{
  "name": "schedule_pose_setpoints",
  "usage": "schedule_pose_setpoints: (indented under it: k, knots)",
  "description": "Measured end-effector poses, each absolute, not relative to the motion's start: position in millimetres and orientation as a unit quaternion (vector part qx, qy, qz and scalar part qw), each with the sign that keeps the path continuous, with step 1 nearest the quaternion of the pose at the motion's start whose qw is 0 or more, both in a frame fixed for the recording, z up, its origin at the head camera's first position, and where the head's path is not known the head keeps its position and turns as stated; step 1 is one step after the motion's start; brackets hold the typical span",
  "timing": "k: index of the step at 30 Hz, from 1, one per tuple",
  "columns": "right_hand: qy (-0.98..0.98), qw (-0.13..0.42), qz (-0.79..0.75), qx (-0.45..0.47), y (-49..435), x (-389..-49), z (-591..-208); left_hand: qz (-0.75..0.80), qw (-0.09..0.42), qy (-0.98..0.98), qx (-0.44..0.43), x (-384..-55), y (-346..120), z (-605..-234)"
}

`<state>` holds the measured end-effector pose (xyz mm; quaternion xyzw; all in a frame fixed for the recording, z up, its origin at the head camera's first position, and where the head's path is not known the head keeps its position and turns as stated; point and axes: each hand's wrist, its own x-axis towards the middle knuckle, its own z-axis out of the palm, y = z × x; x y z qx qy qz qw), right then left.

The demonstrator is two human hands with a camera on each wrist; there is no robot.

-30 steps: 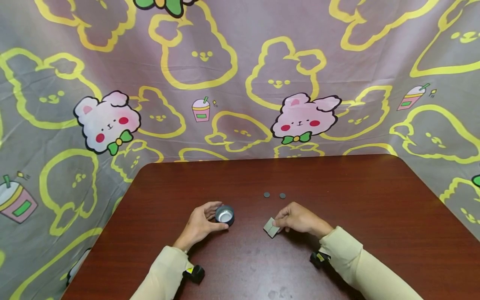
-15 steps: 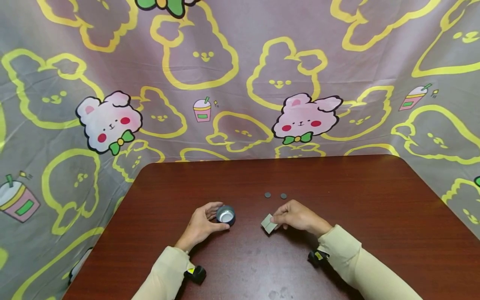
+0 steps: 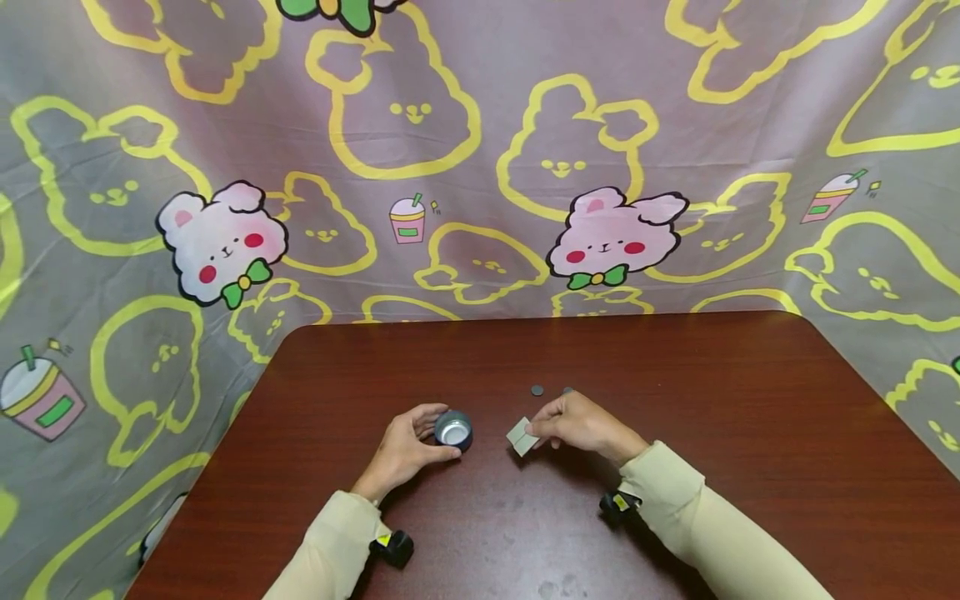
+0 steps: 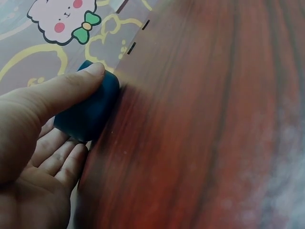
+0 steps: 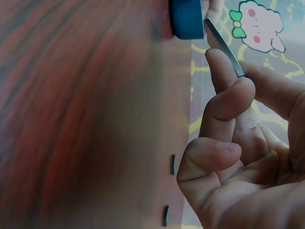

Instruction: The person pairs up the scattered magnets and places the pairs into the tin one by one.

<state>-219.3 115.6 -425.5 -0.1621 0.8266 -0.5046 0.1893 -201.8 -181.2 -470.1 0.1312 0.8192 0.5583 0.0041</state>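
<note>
My left hand (image 3: 401,446) holds a small round dark blue cup (image 3: 454,432) with a silvery inside, its open side up. In the left wrist view, the thumb lies along one side of the blue cup (image 4: 90,107) and the fingers are on the other. A thin grey-green square plate (image 3: 519,437) with a line across its face is pinched between the thumb and fingers of my right hand (image 3: 581,423). Seen edge-on in the right wrist view, the square plate (image 5: 225,47) tilts above the table, a short way right of the cup.
Two small dark discs lie on the brown wooden table (image 3: 360,367) beyond my right hand: the left disc (image 3: 537,390) shows fully, the right disc (image 3: 567,390) is mostly hidden by the hand. A cartoon-print curtain (image 3: 480,142) surrounds the table's back and sides.
My right hand has carried the square plate left and away from me, closer to the cup, and now covers part of the right disc. The left hand and cup have stayed put.
</note>
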Motion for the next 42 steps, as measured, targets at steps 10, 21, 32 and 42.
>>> schedule_pose_setpoints:
  k: [10,21,32,42]
  knots:
    - [0.821,0.197,-0.508,-0.169,98,-225,-422,0.56,0.004,0.818,0.132,-202,-181,-469]
    - [0.814,0.199,-0.521,-0.161,81,-230,-422,0.553,0.008,0.822,0.133,-203,-182,-471]
    - [0.804,0.199,-0.538,-0.153,66,-235,-422,0.55,0.006,0.825,0.132,-203,-182,-469]
    - [0.802,0.199,-0.54,-0.162,54,-238,-425,0.548,0.001,0.827,0.128,-204,-183,-471]
